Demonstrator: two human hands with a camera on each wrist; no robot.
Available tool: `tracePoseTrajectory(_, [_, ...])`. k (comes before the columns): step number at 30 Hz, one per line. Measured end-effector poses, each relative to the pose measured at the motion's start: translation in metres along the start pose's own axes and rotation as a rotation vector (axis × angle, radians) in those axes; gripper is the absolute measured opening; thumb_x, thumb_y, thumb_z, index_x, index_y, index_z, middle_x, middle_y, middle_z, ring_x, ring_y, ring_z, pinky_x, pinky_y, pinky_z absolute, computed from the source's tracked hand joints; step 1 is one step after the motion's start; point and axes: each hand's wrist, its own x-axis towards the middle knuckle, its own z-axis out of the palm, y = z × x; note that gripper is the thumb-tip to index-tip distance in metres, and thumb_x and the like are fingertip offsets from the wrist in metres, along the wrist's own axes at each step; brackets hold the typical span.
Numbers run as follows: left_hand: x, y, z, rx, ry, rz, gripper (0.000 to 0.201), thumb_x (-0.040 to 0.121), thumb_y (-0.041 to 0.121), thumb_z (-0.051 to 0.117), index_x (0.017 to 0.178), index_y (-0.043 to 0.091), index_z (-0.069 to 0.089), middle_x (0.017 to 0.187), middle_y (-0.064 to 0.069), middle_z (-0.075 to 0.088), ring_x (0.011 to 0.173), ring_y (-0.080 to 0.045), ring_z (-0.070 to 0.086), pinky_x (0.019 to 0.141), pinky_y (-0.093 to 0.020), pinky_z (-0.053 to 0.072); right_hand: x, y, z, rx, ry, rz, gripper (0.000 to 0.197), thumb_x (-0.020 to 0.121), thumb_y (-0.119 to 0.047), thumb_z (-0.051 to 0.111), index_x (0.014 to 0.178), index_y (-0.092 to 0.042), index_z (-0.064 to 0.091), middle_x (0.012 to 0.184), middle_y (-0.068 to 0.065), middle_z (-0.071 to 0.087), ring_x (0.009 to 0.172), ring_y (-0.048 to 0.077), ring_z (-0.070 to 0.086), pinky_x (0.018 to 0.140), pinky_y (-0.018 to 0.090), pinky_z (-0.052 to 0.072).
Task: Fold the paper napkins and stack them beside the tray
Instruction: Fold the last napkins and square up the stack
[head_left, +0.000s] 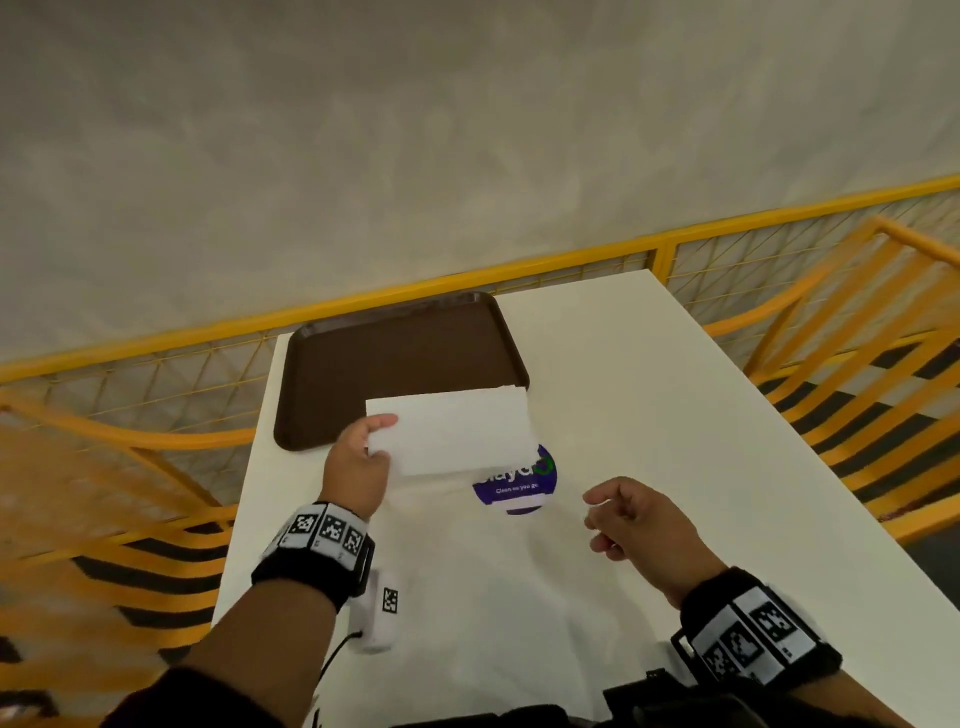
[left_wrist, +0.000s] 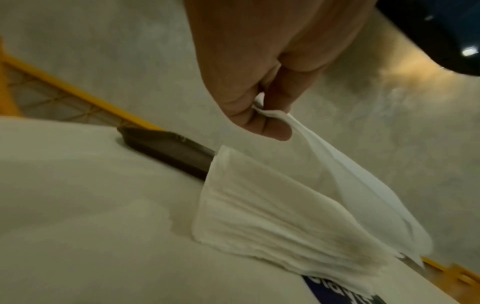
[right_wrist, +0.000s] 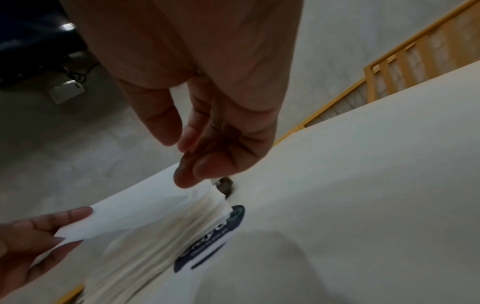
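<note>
My left hand (head_left: 381, 437) pinches the left end of a folded white napkin (head_left: 453, 432) and holds it just above the table. In the left wrist view the thumb and fingers (left_wrist: 262, 115) clamp the held napkin's corner (left_wrist: 363, 195). Under it a stack of folded napkins (left_wrist: 272, 216) lies on the table at the near right corner of the brown tray (head_left: 395, 358). My right hand (head_left: 602, 519) hovers to the right of the napkin. Its fingers (right_wrist: 205, 162) are loosely curled and hold nothing. The stack (right_wrist: 166, 246) partly covers a blue round sticker.
The white table (head_left: 649, 415) carries a blue round sticker (head_left: 514, 493) in its middle. A white device with a cable (head_left: 379, 613) lies by my left wrist. Yellow mesh railing (head_left: 675, 249) runs behind the table, and yellow slatted benches (head_left: 857, 364) flank it on both sides.
</note>
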Motion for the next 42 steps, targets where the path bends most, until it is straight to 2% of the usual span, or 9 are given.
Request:
tracePoseTrajectory(6, [0.024, -0.017, 0.026, 0.089, -0.016, -0.131, 0.053, 0.078, -0.011, 0.047, 0.115, 0.023, 0.063, 0.119, -0.010, 0.062, 0.098, -0.031, 0.061, 0.094, -0.040, 0.051, 0.012, 0.037, -0.005, -0.399, -0.060, 0.005, 0.010, 0.084, -0.031, 0.069, 0.088, -0.026, 0.062, 0.086, -0.007, 0.066, 0.076, 0.004, 0.060, 0.063, 0.006, 0.041])
tracePoseTrajectory(11, [0.023, -0.022, 0.025, 0.141, -0.079, -0.110, 0.038, 0.079, 0.001, 0.062, 0.110, 0.023, 0.066, 0.126, -0.008, 0.056, 0.111, -0.026, 0.057, 0.102, -0.042, 0.046, 0.007, 0.063, 0.020, -0.822, -0.246, 0.004, 0.056, 0.067, -0.061, 0.070, 0.109, -0.030, 0.051, 0.099, -0.010, 0.051, 0.096, 0.013, 0.049, 0.082, 0.026, 0.042])
tracePoseTrajectory(17, [-0.017, -0.011, -0.006, 0.355, -0.082, -0.070, 0.024, 0.083, 0.025, 0.070, 0.106, 0.023, 0.065, 0.122, -0.003, 0.050, 0.117, -0.019, 0.048, 0.100, -0.030, 0.037, 0.004, 0.061, 0.039, -0.873, -0.268, -0.071, 0.027, 0.082, -0.041, 0.062, 0.067, -0.032, 0.042, 0.088, -0.010, 0.049, 0.087, 0.014, 0.047, 0.075, 0.026, 0.040])
tracePoseTrajectory(23, [-0.086, -0.035, -0.023, 0.531, -0.451, -0.136, 0.023, 0.087, 0.033, 0.066, 0.107, 0.028, 0.054, 0.112, 0.003, 0.058, 0.099, -0.014, 0.057, 0.083, -0.023, 0.040, 0.004, 0.050, 0.025, -0.716, -0.175, -0.204, 0.024, 0.088, -0.018, 0.059, 0.074, -0.033, 0.044, 0.080, -0.010, 0.058, 0.077, 0.014, 0.054, 0.069, 0.022, 0.042])
tracePoseTrajectory(27, [-0.110, -0.059, -0.002, 0.455, -0.469, -0.196, 0.052, 0.083, 0.030, 0.072, 0.128, 0.017, 0.049, 0.119, -0.001, 0.054, 0.097, -0.014, 0.055, 0.083, -0.021, 0.040, 0.000, 0.043, 0.022, -0.575, -0.109, -0.282, 0.021, 0.085, -0.011, 0.066, 0.077, -0.026, 0.053, 0.078, -0.010, 0.063, 0.076, 0.009, 0.057, 0.067, 0.013, 0.041])
tracePoseTrajectory(32, [-0.121, -0.066, 0.016, 0.450, -0.359, -0.187, 0.064, 0.055, 0.066, 0.064, 0.102, 0.024, 0.055, 0.104, 0.002, 0.055, 0.101, -0.021, 0.055, 0.090, -0.036, 0.048, -0.006, 0.039, 0.024, -0.487, -0.099, -0.318, 0.031, 0.083, -0.010, 0.070, 0.070, -0.032, 0.052, 0.074, -0.011, 0.062, 0.071, -0.001, 0.056, 0.066, 0.010, 0.042])
tracePoseTrajectory(36, [-0.123, -0.067, 0.019, 0.511, -0.222, -0.126, 0.049, 0.078, 0.052, 0.067, 0.114, 0.019, 0.061, 0.116, -0.001, 0.049, 0.113, -0.024, 0.043, 0.098, -0.033, 0.039, -0.007, 0.036, 0.021, -0.470, -0.082, -0.312, 0.029, 0.083, -0.013, 0.071, 0.070, -0.032, 0.053, 0.077, -0.012, 0.062, 0.074, 0.003, 0.056, 0.066, 0.012, 0.042])
tracePoseTrajectory(40, [-0.125, -0.060, 0.015, 0.434, -0.229, -0.054, 0.041, 0.082, 0.052, 0.056, 0.065, 0.016, 0.051, 0.066, 0.002, 0.052, 0.062, -0.012, 0.045, 0.060, -0.022, 0.037, -0.006, 0.036, 0.016, -0.443, -0.057, -0.310, 0.025, 0.083, -0.013, 0.070, 0.072, -0.030, 0.055, 0.077, -0.009, 0.062, 0.073, 0.005, 0.055, 0.064, 0.010, 0.041])
tracePoseTrajectory(42, [-0.127, -0.057, 0.012, 0.393, -0.176, -0.041, 0.036, 0.083, 0.045, 0.062, 0.062, 0.023, 0.044, 0.059, 0.008, 0.047, 0.057, -0.007, 0.042, 0.053, -0.016, 0.030, -0.005, 0.036, 0.016, -0.445, -0.056, -0.284, 0.021, 0.084, -0.014, 0.069, 0.074, -0.028, 0.056, 0.077, -0.008, 0.062, 0.072, 0.007, 0.054, 0.062, 0.011, 0.040])
